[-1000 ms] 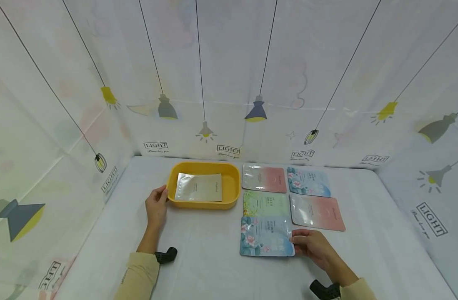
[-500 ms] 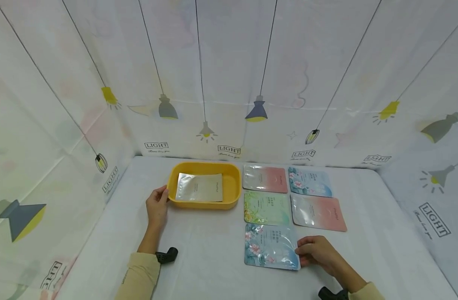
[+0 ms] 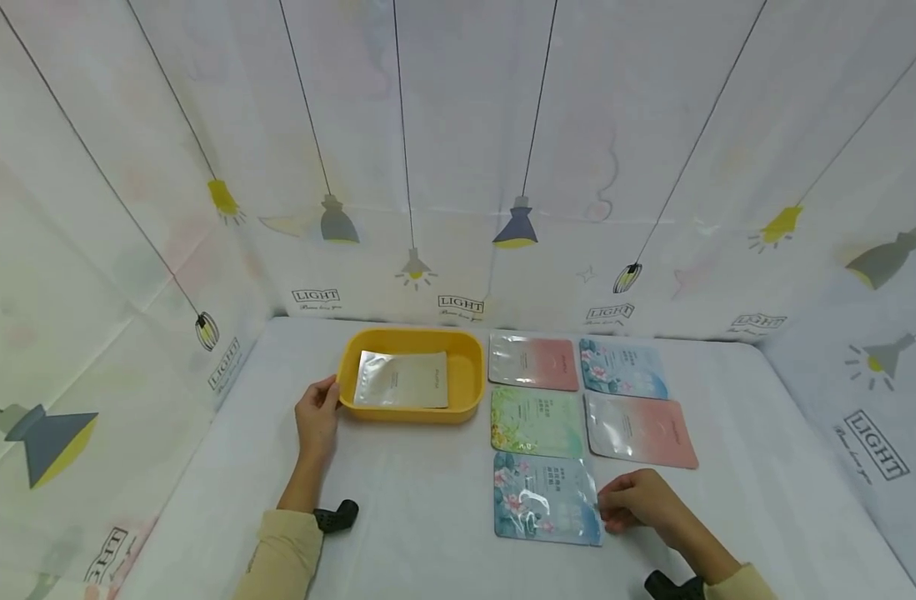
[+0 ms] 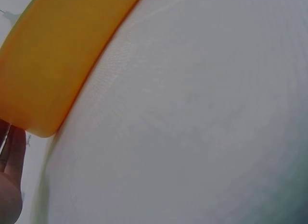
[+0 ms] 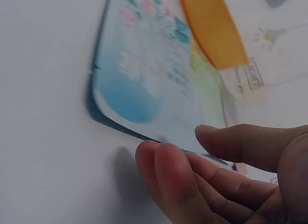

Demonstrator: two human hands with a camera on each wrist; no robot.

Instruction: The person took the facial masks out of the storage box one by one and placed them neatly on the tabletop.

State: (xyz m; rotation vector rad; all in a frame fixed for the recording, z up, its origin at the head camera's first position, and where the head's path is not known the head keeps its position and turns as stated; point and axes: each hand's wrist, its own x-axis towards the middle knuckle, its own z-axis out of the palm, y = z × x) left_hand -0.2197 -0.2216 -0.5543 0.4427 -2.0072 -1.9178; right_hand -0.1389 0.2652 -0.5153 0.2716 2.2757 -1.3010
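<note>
My left hand (image 3: 318, 415) holds the left end of a yellow plastic tray (image 3: 468, 387), thumb and fingers at its rim. Inside the tray lies a pale silvery face mask sachet (image 3: 401, 379). At the front right, a blue floral face mask sachet (image 3: 543, 500) lies flat on the white table. My right hand (image 3: 638, 504) is beside its right edge, fingers loosely bent. In the right wrist view, the thumb and fingertips (image 5: 171, 168) stand apart right at the sachet's edge. The left wrist view shows the tray's side (image 4: 62, 60) and a few fingers (image 4: 17, 154).
Behind the front sachet lie a green sachet (image 3: 536, 421), two pink ones, one at the back (image 3: 533, 361) and one to the right (image 3: 641, 429), and another blue floral sachet (image 3: 624, 368). A white cloth (image 3: 458, 167) printed with lamps hangs behind the table.
The blue sachet has been drawn toward me, off the green one it overlapped. My right hand moved back with it and its fingers have loosened. The left hand stays at the tray.
</note>
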